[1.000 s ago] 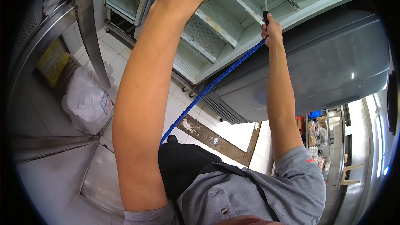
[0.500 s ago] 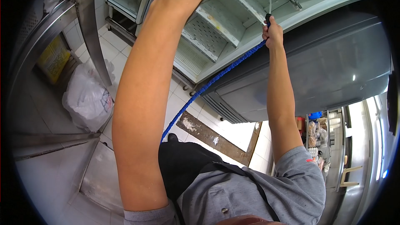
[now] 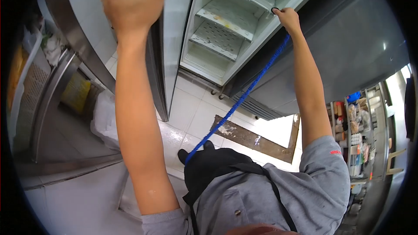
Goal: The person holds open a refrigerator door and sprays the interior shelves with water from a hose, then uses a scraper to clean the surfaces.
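Observation:
My right hand (image 3: 287, 19) is closed around the black end piece (image 3: 275, 11) of a blue ribbed hose (image 3: 248, 91). The hose runs down from that hand to my black apron (image 3: 217, 165). Beyond the hand is an open white cabinet with shelves (image 3: 228, 17), some of them perforated and stained. My left hand (image 3: 135, 6) is raised at the top left, curled around something dark, its fingers partly cut off by the frame edge. Just beside it hangs an open door panel with a dark edge (image 3: 157, 69).
A large grey metal unit (image 3: 339, 48) adjoins the cabinet on the right. Shelves with packed goods (image 3: 357, 126) stand at the far right. At left are a metal frame (image 3: 54, 95), a yellow bag (image 3: 77, 93) and a white plastic bag (image 3: 105, 115). Below lies the tiled floor (image 3: 187, 113).
My left hand has moved left and down, and the door panel has come into view beside it. The view has shifted. The pale stream at the hose end no longer shows.

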{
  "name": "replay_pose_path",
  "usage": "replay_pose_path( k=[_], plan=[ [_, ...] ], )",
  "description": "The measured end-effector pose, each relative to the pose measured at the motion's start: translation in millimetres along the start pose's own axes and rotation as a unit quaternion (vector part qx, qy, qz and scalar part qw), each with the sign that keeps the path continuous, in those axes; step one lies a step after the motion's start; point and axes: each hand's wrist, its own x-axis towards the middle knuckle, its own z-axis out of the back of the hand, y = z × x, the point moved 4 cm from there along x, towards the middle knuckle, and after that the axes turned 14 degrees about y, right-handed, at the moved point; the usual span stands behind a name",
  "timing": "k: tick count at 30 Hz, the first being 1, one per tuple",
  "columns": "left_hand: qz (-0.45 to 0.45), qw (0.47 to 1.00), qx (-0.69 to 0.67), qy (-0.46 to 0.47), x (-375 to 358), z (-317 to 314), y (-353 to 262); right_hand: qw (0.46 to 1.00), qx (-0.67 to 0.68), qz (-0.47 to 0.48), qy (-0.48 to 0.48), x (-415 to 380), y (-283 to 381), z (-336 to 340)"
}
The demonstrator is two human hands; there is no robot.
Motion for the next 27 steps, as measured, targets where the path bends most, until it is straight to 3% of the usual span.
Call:
replay_pose_path(
  k=[2, 9, 14, 27],
  plan=[
    [0.007, 0.994, 0.106, -0.039, 0.7, 5.0, 12.9, 0.996, -0.076, 0.040, 0.013, 9.6, 4.9, -2.1],
    [0.004, 0.999, 0.029, -0.017, -0.6, 4.1, 11.0, 0.996, -0.055, 0.053, 0.044, 18.3, 31.2, -8.5],
    [-0.003, 0.999, 0.018, -0.027, -0.8, 4.3, 10.5, 0.986, -0.102, 0.131, -0.012, 26.5, 51.9, -15.2],
    [-0.029, 0.999, 0.000, -0.022, -1.4, 6.8, 15.9, 0.992, -0.095, 0.083, -0.003, 23.5, 37.1, -5.3]
  ],
)
